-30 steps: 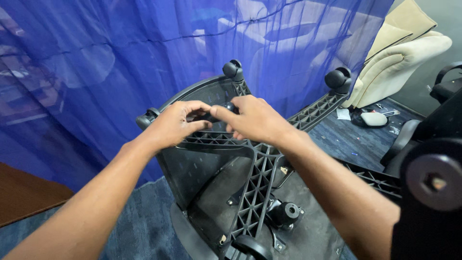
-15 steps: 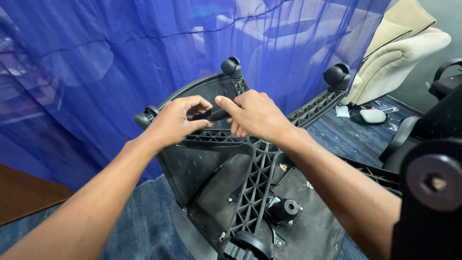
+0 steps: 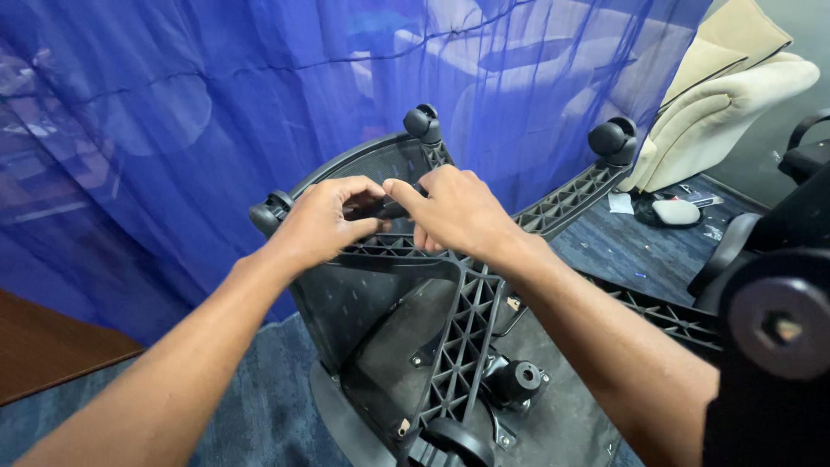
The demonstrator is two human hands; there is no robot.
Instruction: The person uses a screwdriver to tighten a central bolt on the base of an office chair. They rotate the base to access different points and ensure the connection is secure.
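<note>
Both hands (image 3: 389,220) grip sideways-lying black caster (image 3: 386,207).

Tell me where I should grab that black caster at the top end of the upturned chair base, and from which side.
Grip the top caster across its two rounded wheel sides, coming from above. It stands free at the tip of the ribbed leg, above the seat edge, with only the blue curtain behind it. The left hand and right hand are lower down, closed together on a small black part.
</note>
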